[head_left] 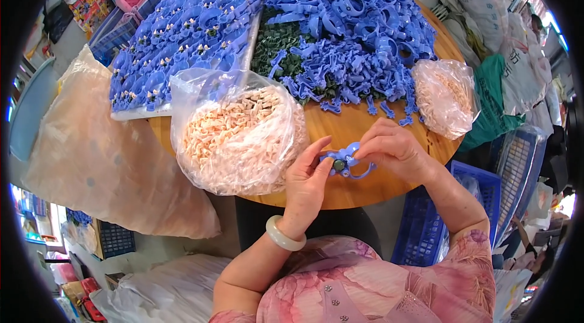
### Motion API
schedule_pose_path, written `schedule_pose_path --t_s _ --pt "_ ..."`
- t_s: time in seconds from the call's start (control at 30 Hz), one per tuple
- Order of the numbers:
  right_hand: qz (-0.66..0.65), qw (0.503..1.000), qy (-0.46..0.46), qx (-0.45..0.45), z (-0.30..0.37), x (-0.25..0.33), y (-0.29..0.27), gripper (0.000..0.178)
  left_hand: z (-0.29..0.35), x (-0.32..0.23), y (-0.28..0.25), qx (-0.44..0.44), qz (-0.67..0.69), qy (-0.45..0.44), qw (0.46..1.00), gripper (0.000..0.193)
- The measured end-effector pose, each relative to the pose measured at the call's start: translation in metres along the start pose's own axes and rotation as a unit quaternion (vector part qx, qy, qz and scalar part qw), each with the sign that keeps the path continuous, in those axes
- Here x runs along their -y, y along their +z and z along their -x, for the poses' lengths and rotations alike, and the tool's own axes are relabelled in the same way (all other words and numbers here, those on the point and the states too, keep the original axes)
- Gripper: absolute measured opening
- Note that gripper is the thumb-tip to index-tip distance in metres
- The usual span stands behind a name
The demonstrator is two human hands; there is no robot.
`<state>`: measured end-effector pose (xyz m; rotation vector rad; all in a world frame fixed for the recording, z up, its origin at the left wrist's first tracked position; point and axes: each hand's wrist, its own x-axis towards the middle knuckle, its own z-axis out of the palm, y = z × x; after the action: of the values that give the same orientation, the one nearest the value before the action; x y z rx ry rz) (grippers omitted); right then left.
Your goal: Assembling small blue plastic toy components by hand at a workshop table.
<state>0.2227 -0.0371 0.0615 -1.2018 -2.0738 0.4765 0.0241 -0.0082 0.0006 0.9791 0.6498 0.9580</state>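
Observation:
Between my hands, over the table's near edge, is a blue plastic toy part with a ring-shaped loop and a dark green round piece on it. My left hand pinches its left side between thumb and fingers. My right hand has its fingertips closed on the upper right side; whether they also hold a small piece is hidden. Left of my hands sits a clear bag of small pale peach pieces. Beyond them lie a heap of small blue figure-like pieces and dark green pieces.
Large blue ring parts pile up at the back of the round wooden table. A white board with rows of blue assemblies lies at the left. Another bag of pale pieces stands right. Blue crates and a big sack flank the table.

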Motion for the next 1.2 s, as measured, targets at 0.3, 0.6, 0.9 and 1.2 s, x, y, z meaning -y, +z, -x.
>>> schedule_pose_path --t_s 0.3,0.6,0.9,1.2 --pt "-0.09 0.987 0.131 0.017 -0.001 0.003 0.002 0.008 0.0 0.002 0.0 0.004 -0.001 0.003 1.0 0.035" --pt "0.055 0.998 0.01 -0.034 -0.005 0.004 0.008 0.017 -0.003 0.002 0.0 -0.007 -0.038 0.006 0.999 0.032" --pt "0.181 0.981 -0.049 -0.052 0.003 0.0 0.015 0.025 -0.001 0.004 0.001 -0.012 -0.05 0.01 0.999 0.034" --pt "0.152 0.985 -0.082 0.013 -0.005 -0.006 0.007 0.015 -0.001 0.005 0.0 -0.009 -0.048 0.009 0.999 0.035"
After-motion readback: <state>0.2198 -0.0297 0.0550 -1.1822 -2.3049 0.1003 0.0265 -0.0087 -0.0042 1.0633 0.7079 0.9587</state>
